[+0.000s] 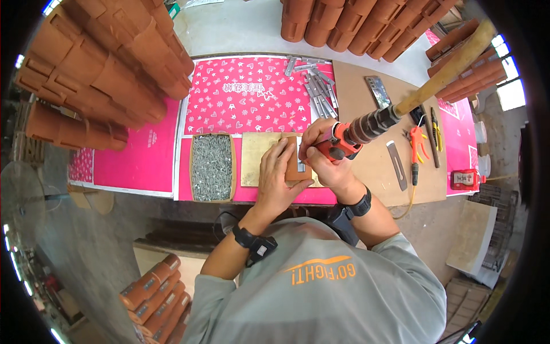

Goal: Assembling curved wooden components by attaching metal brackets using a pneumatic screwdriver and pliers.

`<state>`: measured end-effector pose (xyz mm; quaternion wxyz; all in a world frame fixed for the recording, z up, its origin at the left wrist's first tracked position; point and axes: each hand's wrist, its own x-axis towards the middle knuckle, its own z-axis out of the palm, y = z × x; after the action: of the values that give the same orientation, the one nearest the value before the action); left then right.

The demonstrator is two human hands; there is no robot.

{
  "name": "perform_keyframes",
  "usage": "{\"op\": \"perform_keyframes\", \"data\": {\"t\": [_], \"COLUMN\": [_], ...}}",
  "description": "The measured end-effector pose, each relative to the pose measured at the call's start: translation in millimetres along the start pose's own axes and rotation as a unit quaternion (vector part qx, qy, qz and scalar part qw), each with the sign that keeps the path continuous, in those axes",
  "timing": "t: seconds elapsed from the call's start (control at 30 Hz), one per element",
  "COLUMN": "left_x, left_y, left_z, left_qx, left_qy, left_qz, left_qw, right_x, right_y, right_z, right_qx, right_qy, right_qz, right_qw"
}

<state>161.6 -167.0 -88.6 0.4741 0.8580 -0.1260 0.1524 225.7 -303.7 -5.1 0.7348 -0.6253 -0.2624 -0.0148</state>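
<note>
My left hand [275,175] grips a brown block [292,171], fingers along its left side and thumb at the near edge. Set in the block's top is a narrow silver metal plate [301,167]. My right hand [335,172] is closed around a red power screwdriver [348,142], its working end down by the plate. The bit and any screw there are hidden by my fingers. The block rests on a pale yellow board [252,160]. Just left of the board stands an open carton of several small silver screws [212,166].
Silver metal strips [321,92] lie piled beyond my hands. A thick tan hose [441,74] rises from the screwdriver to the upper right. Further right are a phone [377,92], a red-handled tool [417,143], a flat metal blade [396,165] and a red bottle [465,179]. Brown cylinders [109,63] are stacked around.
</note>
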Motion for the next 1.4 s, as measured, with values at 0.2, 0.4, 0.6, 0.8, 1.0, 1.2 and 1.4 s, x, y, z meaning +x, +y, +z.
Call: {"op": "perform_keyframes", "data": {"t": [0.2, 0.4, 0.6, 0.8, 1.0, 1.2, 1.4], "left_x": [4, 2, -4, 2, 3, -4, -6], "left_y": [4, -4, -25, -35, -31, -31, -19], "left_z": [-12, -83, -136, -139, -140, -139, -127], "left_qx": [-0.002, 0.148, 0.34, 0.334, 0.328, 0.285, 0.097], "left_qy": [0.004, 0.135, 0.002, -0.026, -0.019, 0.003, 0.128], "left_qz": [0.012, -0.062, -0.156, -0.16, -0.144, -0.152, -0.269], "left_qw": [1.0, 0.978, 0.927, 0.929, 0.933, 0.946, 0.95], "right_x": [5, 1, 4, 12, 14, 11, 8], "right_y": [-5, -7, -5, -18, -41, -39, -38], "right_z": [2, 4, 3, 2, -5, -12, -19], "right_qx": [0.054, 0.081, 0.036, 0.008, 0.005, 0.014, 0.034], "right_qy": [0.02, 0.048, 0.03, 0.034, 0.064, 0.104, 0.095], "right_qz": [0.057, 0.083, 0.049, 0.083, 0.074, 0.059, 0.051], "right_qw": [0.997, 0.992, 0.998, 0.996, 0.995, 0.993, 0.994]}}
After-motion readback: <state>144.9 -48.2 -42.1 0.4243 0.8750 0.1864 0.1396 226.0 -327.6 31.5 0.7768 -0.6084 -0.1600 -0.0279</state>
